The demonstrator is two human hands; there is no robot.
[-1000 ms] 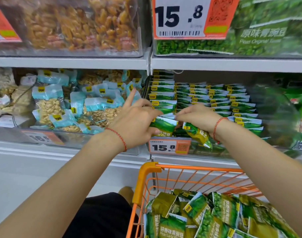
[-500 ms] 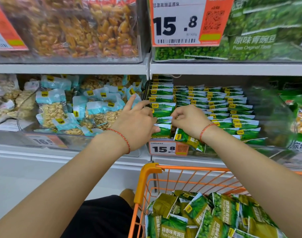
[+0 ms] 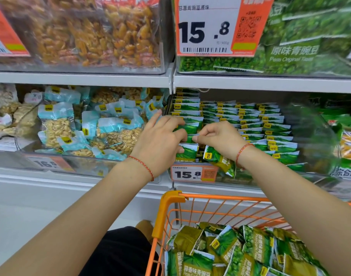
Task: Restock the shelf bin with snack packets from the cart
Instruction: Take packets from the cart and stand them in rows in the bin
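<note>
The clear shelf bin (image 3: 310,140) on the middle shelf holds neat rows of green pea snack packets (image 3: 250,120). My left hand (image 3: 160,144) reaches into the bin's front left corner, its fingers curled around a green packet (image 3: 187,152) at the front of the row. My right hand (image 3: 218,139) is beside it, fingertips pinching the top edge of a packet, while another green packet (image 3: 220,162) hangs tilted under its palm. Below, the orange cart (image 3: 170,206) holds several loose green packets (image 3: 230,253).
A neighbouring bin (image 3: 81,156) on the left holds blue peanut packets. The upper shelf (image 3: 250,82) carries bins of orange snacks and green peas with a 15.8 price tag (image 3: 206,30). A smaller 15.8 tag (image 3: 192,174) hangs on the bin front.
Both hands have pushed deeper into the bin's front left row, with the packets carried upward from the bin's edge. The camera view has dropped slightly.
</note>
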